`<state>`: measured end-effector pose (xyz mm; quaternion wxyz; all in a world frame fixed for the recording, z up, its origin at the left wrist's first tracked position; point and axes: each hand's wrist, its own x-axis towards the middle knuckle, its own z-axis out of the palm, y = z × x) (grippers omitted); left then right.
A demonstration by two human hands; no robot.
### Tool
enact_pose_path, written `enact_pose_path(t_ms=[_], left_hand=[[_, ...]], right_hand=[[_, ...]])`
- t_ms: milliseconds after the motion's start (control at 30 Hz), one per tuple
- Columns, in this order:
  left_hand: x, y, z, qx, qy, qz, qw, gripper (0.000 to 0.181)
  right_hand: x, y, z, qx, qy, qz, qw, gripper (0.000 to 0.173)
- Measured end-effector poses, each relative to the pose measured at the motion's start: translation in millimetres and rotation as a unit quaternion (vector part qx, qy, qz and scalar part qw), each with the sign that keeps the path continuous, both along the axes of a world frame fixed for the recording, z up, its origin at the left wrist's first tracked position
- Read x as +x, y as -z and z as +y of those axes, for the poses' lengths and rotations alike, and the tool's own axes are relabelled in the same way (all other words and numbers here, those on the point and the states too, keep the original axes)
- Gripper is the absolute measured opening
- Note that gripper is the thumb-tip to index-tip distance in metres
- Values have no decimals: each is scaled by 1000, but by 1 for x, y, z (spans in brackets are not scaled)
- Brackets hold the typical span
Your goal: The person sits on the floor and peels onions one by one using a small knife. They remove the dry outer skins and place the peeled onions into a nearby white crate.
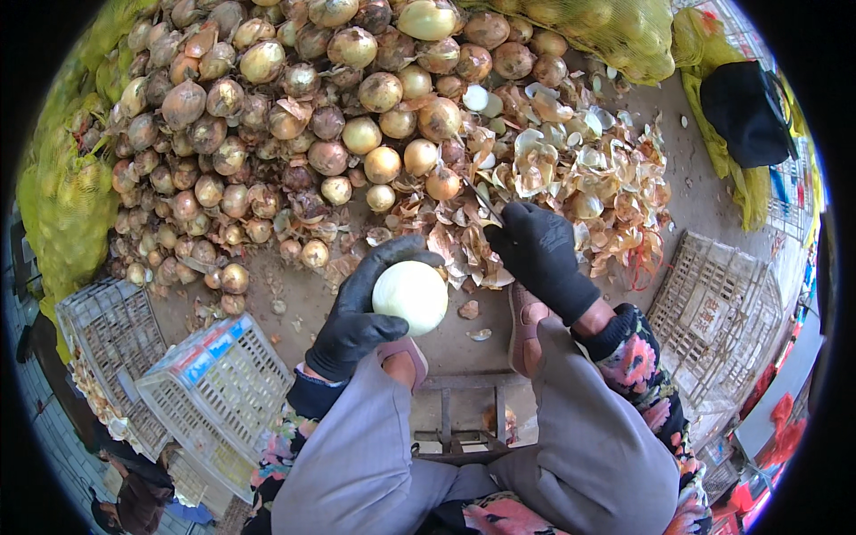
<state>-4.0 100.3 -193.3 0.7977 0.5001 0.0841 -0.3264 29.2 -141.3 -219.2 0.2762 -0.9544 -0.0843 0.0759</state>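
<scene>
My left hand (358,309), in a black glove, is closed around a peeled white onion (410,298) above the floor between my knees. In my black-gloved right hand (545,257) is a knife, its thin blade (483,200) pointing up and left, away from the onion. Its handle is hidden in my fist. Beyond both hands lies a large heap of unpeeled onions (267,134). Loose onion skins (562,174) are strewn to the right of the heap and under the blade. A cut white onion piece (475,97) rests among the skins.
Yellow mesh sacks of onions stand at the left (67,207) and the top right (602,33). Plastic crates flank me on the left (221,381) and right (719,321). A dark bag (745,114) sits at the far right. Another person (137,495) is partly visible at lower left.
</scene>
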Motion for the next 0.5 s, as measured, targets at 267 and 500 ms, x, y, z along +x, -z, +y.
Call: enact_pose_path(t_ms=[267,500], left_hand=[[-4,2,-3,-100,-26,27,994,108],[-27,25,22,-436,-147,233,857,93]], right_hand=[[-1,-48,20,461,-3,383,801,27],[-6,-37,19,440,2,392,808,10]])
